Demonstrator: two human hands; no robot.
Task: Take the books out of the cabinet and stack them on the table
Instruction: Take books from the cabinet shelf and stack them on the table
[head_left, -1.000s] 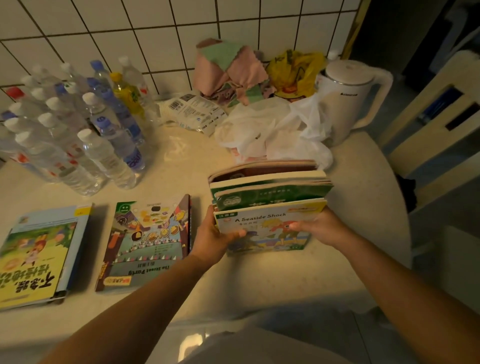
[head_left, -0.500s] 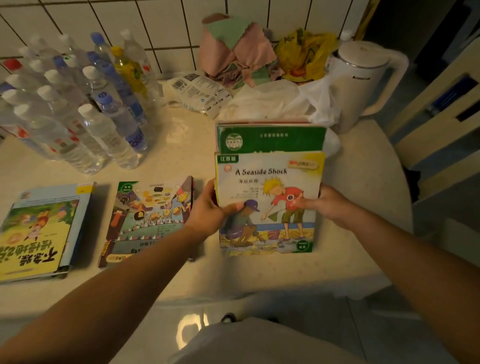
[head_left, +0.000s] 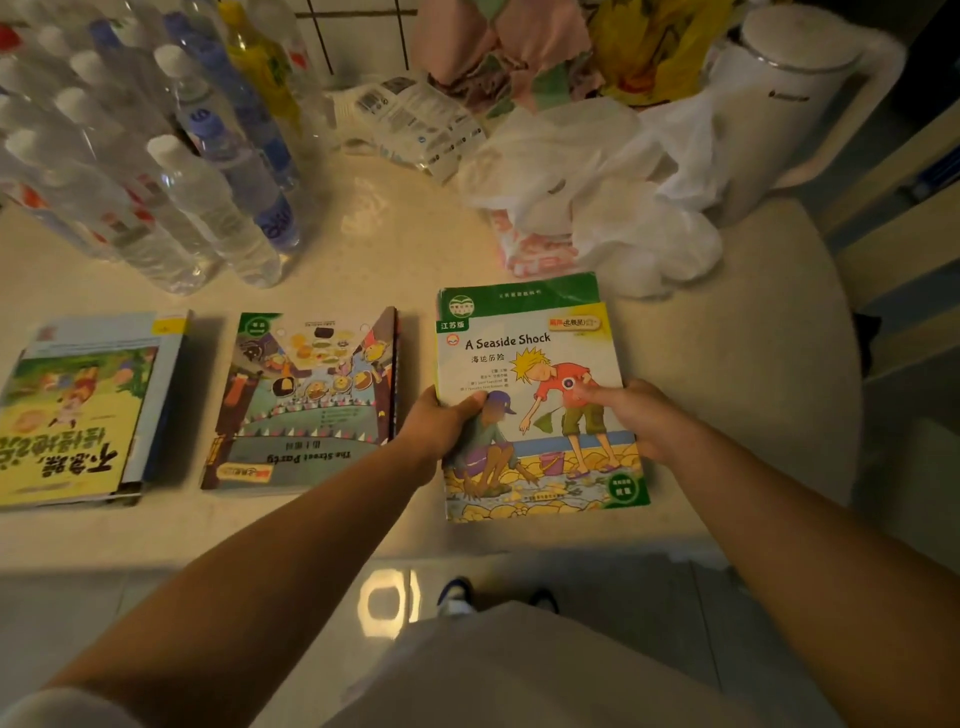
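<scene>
While both hands, left (head_left: 441, 423) and right (head_left: 631, 415), clamp the pile (head_left: 540, 410) at the table's (head_left: 753, 364) five o'clock, two more books, one (head_left: 306, 400) at six, one (head_left: 78, 410) at eight, lie unstacked; gathering seemingly remains. Cabinet unseen.

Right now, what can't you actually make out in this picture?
- Head view: the green book lies under A Seaside Shock; only its top strip shows, title unreadable.
- How many books lie beneath: hidden.
- Left hand and right hand: fingers under the edges unseen.
- Cabinet: out of frame.
- Water bottles: labels blurred.
</scene>
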